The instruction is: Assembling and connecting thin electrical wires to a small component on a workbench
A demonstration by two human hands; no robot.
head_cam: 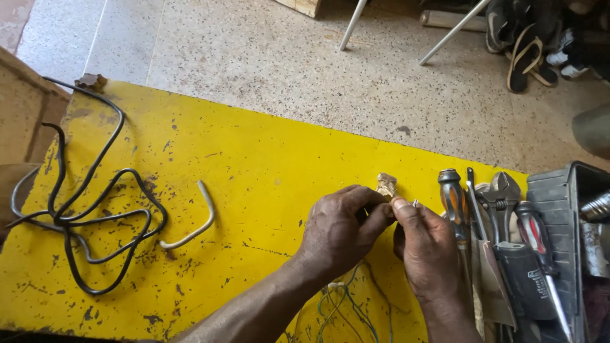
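Note:
Both my hands meet over the right part of a yellow table [241, 165]. My left hand [340, 228] and my right hand [426, 244] pinch a small brass-coloured fitting [386, 185] between their fingertips, just above the tabletop. A thin metal tip shows beside my right thumb. Thin green and pale wires [343, 305] trail beneath my wrists towards the near edge.
A tangled black cable [95, 209] lies at the table's left, a short bent pale wire piece [197, 225] beside it. Screwdrivers [452, 200], a wrench [502, 197] and a dark toolbox [572, 209] crowd the right. Sandals [527, 57] and metal legs [352, 24] stand on the speckled floor.

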